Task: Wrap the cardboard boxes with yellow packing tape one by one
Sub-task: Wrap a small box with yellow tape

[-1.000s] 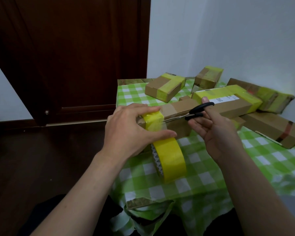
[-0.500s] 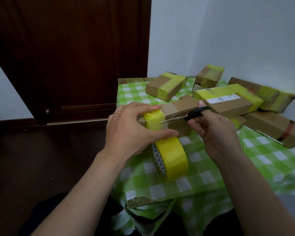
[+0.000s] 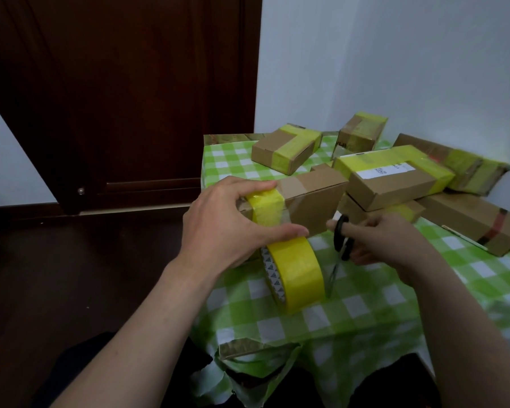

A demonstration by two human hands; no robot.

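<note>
A long cardboard box (image 3: 312,201) lies near the table's front left, with a band of yellow tape round its left end. My left hand (image 3: 233,225) grips that end, fingers over the top and thumb along the front face. The yellow tape roll (image 3: 295,272) hangs below the box on its strip and leans on the cloth. To the right, my right hand (image 3: 383,242) holds black-handled scissors (image 3: 342,240), blades pointing down beside the roll.
The table has a green-and-white checked cloth (image 3: 365,313). Several boxes with yellow tape (image 3: 395,178) are piled at the back right, against the white wall. A dark wooden door (image 3: 124,92) stands to the left, over a dark floor.
My right hand has dropped from above the box to the table beside the roll, swinging the scissors from pointing left to pointing down. The left hand and box stay put.
</note>
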